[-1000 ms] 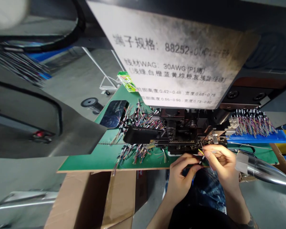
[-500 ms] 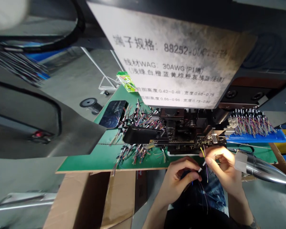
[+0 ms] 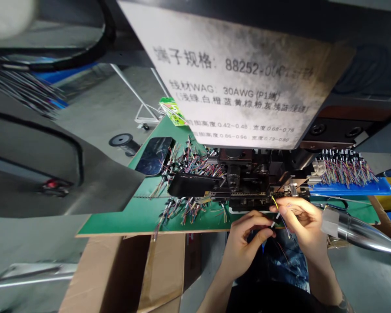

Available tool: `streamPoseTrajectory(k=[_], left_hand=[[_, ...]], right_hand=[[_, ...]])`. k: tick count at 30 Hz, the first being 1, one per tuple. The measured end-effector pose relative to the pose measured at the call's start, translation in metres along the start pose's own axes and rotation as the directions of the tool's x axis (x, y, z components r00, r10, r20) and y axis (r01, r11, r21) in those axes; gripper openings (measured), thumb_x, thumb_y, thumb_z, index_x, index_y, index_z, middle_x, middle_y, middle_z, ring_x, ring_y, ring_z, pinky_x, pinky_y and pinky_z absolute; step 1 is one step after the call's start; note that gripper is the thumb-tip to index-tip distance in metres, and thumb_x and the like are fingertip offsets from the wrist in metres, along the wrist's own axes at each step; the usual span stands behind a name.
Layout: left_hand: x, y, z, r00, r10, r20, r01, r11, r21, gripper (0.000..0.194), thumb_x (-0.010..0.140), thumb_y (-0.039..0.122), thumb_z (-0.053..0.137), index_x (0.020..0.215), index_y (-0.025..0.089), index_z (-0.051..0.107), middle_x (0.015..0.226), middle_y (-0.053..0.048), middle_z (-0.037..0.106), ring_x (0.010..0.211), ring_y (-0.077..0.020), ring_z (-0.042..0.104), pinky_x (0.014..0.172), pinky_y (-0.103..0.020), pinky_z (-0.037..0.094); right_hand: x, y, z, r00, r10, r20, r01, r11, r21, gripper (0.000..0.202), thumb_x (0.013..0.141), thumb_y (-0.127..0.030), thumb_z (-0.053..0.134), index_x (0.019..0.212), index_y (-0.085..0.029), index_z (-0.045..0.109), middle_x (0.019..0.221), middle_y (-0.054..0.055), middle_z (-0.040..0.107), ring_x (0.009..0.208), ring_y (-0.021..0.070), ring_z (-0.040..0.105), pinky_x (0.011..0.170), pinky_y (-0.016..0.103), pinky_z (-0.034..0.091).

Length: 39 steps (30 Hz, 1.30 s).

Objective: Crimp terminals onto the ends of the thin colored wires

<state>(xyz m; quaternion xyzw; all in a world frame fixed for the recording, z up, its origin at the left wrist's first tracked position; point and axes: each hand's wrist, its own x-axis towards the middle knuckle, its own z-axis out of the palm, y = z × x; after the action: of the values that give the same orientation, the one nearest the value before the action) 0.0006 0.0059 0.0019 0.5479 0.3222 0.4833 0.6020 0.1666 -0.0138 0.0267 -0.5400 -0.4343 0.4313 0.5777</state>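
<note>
Just in front of a terminal crimping machine, my two hands are close together. My left hand is closed, thumb and forefinger pinching a small wire harness with a short white sleeve at the fingertips. My right hand is closed on thin wires of this harness. One yellow wire sticks up toward the machine's crimping area. Another thin wire hangs below the right fingers, its tip pale. The exact grip points are partly hidden by my fingers.
Wire harness bundles lie on the green table. More hang over a blue tray at right. A metal lamp-like tube juts in beside my right wrist. A cardboard box stands below the table edge.
Both hands have risen slightly toward the machine. The yellow wire has shifted up and left, and the lower wire end has swung right.
</note>
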Motion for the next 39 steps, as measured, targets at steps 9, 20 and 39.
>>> streamPoseTrajectory(k=[9,20,39], left_hand=[[-0.001,0.005,-0.008,0.991,-0.089,0.095,0.098,0.991,-0.090,0.017,0.095,0.038,0.084,0.095,0.021,0.086,0.086,-0.003,0.077,0.069,-0.0154,0.074,0.067,-0.024,0.056],[0.004,-0.001,-0.007,0.999,0.017,0.037,-0.021,0.994,0.108,0.020,0.099,0.036,0.080,0.090,0.020,0.085,0.082,-0.005,0.079,0.072,-0.0171,0.072,0.071,-0.026,0.056],[0.002,0.002,-0.005,0.999,0.034,-0.011,-0.032,0.986,0.166,0.016,0.099,0.033,0.077,0.093,0.020,0.085,0.091,-0.008,0.081,0.073,-0.0189,0.074,0.071,-0.028,0.061]], right_hand=[[0.003,-0.002,-0.011,0.963,-0.260,0.071,0.269,0.923,-0.274,0.008,0.100,-0.029,0.077,0.099,-0.026,0.085,0.084,0.002,0.079,0.057,0.0152,0.064,0.058,0.029,0.053],[-0.004,-0.002,-0.007,0.997,-0.074,0.020,0.076,0.994,-0.079,0.012,0.100,-0.036,0.078,0.100,-0.024,0.079,0.087,0.004,0.084,0.056,0.0165,0.066,0.052,0.028,0.053],[-0.002,-0.001,-0.002,1.000,-0.021,-0.012,0.019,0.988,-0.156,0.019,0.100,-0.041,0.077,0.105,-0.024,0.084,0.086,0.005,0.085,0.053,0.0162,0.059,0.051,0.029,0.044]])
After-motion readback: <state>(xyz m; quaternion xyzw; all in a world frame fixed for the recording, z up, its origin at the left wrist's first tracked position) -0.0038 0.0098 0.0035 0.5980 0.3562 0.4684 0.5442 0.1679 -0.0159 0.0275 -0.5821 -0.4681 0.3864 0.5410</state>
